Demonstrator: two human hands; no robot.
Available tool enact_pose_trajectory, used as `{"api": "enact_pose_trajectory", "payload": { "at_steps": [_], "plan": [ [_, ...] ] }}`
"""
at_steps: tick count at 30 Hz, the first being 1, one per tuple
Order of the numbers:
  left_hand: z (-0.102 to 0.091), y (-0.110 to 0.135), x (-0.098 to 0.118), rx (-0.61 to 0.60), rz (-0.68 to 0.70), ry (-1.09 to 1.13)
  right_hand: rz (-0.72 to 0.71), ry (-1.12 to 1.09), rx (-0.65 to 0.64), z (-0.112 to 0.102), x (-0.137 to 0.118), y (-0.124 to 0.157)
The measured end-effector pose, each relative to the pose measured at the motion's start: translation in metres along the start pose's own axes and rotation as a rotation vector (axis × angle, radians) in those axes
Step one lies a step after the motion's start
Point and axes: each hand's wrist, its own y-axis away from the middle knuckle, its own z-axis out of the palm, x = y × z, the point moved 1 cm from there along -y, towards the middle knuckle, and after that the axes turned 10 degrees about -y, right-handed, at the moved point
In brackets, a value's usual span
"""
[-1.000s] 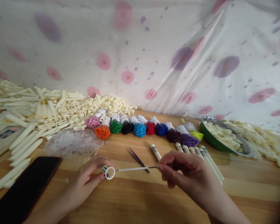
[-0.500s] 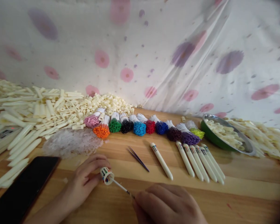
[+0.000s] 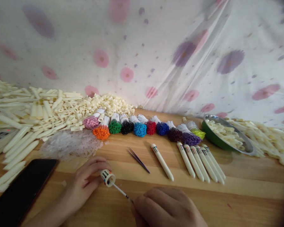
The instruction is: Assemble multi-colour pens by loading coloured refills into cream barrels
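Left hand (image 3: 91, 176) is holding the collar (image 3: 107, 177), a short slotted cream piece, its open end facing right and toward the wearer, the grip closed to a pinch between thumb and fingers. Right hand (image 3: 165, 206) is pinching the near end of a white rod (image 3: 120, 190), fingers bunched together, tips mostly hidden under the back of the hand; the rod's other end is running into the collar's mouth, how deep I cannot tell. Progress, as I am judging it: the collar is looking partly loaded, with coloured bits showing in its slots, too small for counting; this rod is probably being seated, and no barrel is covering the collar. About six pens (image 3: 201, 164) are lying side by side at right, coloured slots near their tops, looking finished; one lone pen (image 3: 162, 162) is lying apart, nearer the hands. Much is seemingly remaining: ten or so colour-tipped bundles (image 3: 139, 126) are standing in a row, a cream heap (image 3: 109, 104) and loose tubes (image 3: 26, 143) are spreading over the left, and a green bowl (image 3: 210, 137) is carrying more cream pieces. Tweezers (image 3: 138, 160) are lying untouched mid-worktop. The worktop (image 3: 104, 208) is showing pale wood grain; a phone (image 3: 23, 189) is lying dark at left, near a pile of clear bits (image 3: 68, 143). Behind everything, a white sheet (image 3: 85, 41) with pink and purple blotches is hanging in creases, hiding the room beyond.
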Motion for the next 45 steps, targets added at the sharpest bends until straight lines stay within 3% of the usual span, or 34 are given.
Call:
{"api": "enact_pose_trajectory", "payload": {
  "at_steps": [4, 21, 25, 32, 34, 39, 45],
  "plan": [
    [0.002, -0.001, 0.002, 0.021, 0.02, -0.035, -0.016, -0.003, 0.149, 0.017, 0.006, 0.0],
    [0.003, -0.001, 0.005, -0.012, 0.016, -0.041, 0.029, -0.094, 0.042, 0.017, 0.014, -0.003],
    [0.006, 0.002, 0.01, 0.0, -0.002, -0.038, 0.158, -0.144, -0.018, 0.019, 0.015, -0.007],
    [0.005, 0.004, 0.008, -0.007, 0.023, -0.076, 0.516, -0.531, -0.061, 0.018, 0.031, -0.01],
    [0.004, 0.004, 0.006, -0.001, 0.04, -0.079, 0.617, -0.474, -0.088, 0.018, 0.047, -0.009],
    [0.002, 0.004, 0.004, -0.024, 0.065, -0.087, 0.696, 0.092, -0.171, 0.036, 0.089, -0.005],
    [0.003, 0.005, 0.006, -0.015, 0.046, -0.068, 0.709, 0.103, -0.213, 0.052, 0.097, -0.004]
  ]
}}
